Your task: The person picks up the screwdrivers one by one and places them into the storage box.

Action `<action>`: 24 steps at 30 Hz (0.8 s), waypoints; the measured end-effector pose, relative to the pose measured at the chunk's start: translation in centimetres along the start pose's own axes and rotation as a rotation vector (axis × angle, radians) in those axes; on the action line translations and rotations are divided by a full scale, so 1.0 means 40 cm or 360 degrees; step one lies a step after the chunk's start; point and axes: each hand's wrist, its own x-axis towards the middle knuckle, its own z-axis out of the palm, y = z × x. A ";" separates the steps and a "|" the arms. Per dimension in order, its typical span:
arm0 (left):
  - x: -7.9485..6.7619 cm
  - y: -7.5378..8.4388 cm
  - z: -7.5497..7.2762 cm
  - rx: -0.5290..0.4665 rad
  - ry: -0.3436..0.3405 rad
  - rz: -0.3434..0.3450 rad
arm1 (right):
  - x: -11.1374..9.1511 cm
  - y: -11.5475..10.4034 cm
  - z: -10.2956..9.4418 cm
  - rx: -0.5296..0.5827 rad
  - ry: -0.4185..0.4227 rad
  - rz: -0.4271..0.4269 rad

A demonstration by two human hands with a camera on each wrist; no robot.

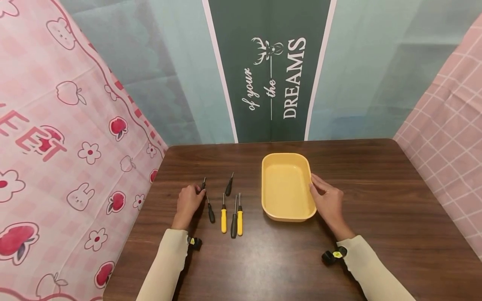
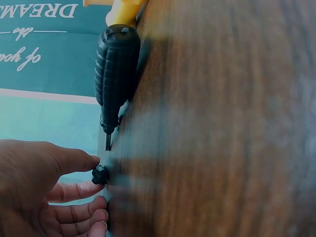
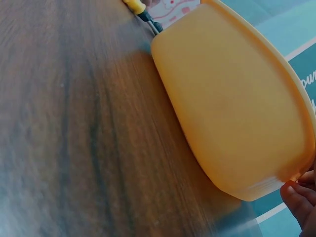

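Note:
At the left of the table, my left hand pinches a black-handled screwdriver between thumb and index finger. Seen end-on in the left wrist view is that screwdriver's black handle, down at the tabletop. Just beside these fingers lies another black screwdriver, its shaft pointing towards the hand. My right hand holds the right rim of a yellow rectangular tray, thumb and fingers on its wall. The tray has nothing in it. In the right wrist view, its outer side fills much of the picture.
Between the left hand and the tray lie a yellow screwdriver, a black one next to a second yellow one, and a black one farther back. Printed curtains stand behind the brown wooden table and along both sides.

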 end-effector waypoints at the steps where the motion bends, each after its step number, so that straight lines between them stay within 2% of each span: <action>1: 0.000 0.001 0.000 0.0001 -0.0001 0.0000 | 0.000 -0.001 -0.001 -0.0001 -0.0001 0.0005; 17: 0.002 0.000 0.005 0.0119 0.0016 0.0041 | -0.004 0.003 0.001 -0.0037 0.0020 -0.0005; 24: 0.007 -0.004 0.003 0.0152 0.0001 0.0058 | -0.002 0.005 0.002 0.0000 0.0015 0.0012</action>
